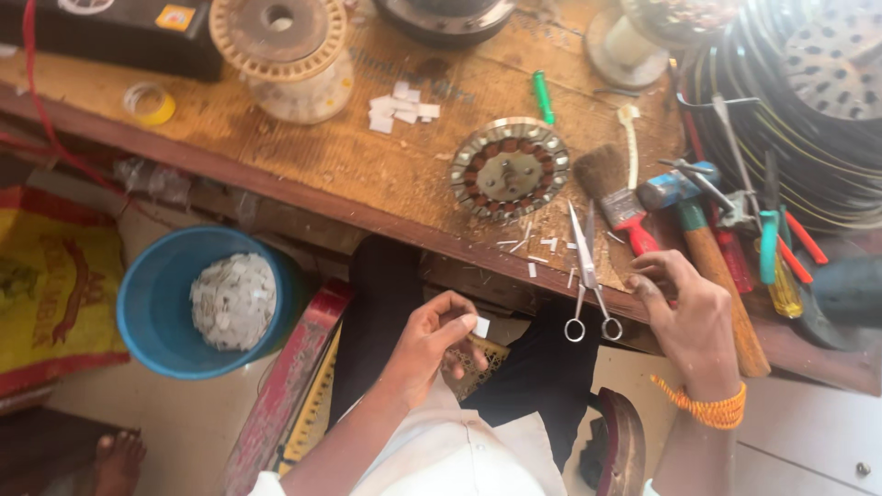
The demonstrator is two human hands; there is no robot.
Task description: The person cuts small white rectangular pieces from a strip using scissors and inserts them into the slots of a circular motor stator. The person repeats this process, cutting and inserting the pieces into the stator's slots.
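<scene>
My left hand (432, 342) is below the bench edge, over my lap, pinching a small white paper slip (481, 326) between thumb and fingers. My right hand (684, 317) rests at the front edge of the wooden workbench (303, 152), fingers loosely curled and holding nothing; an orange thread band circles its wrist. Steel scissors (588, 276) lie shut between my hands, handles hanging over the edge. A round motor stator (510, 170) with copper windings sits on the bench just beyond them, with white paper scraps (537, 246) in front of it.
A red-handled paintbrush (617, 197), a wooden-handled hammer (707, 248), screwdrivers (781, 262) and pliers lie at the right. Wire spools (285, 55) and cut white slips (397, 108) lie farther back. A blue bucket (152, 308) holding white paper pieces stands on the floor at left.
</scene>
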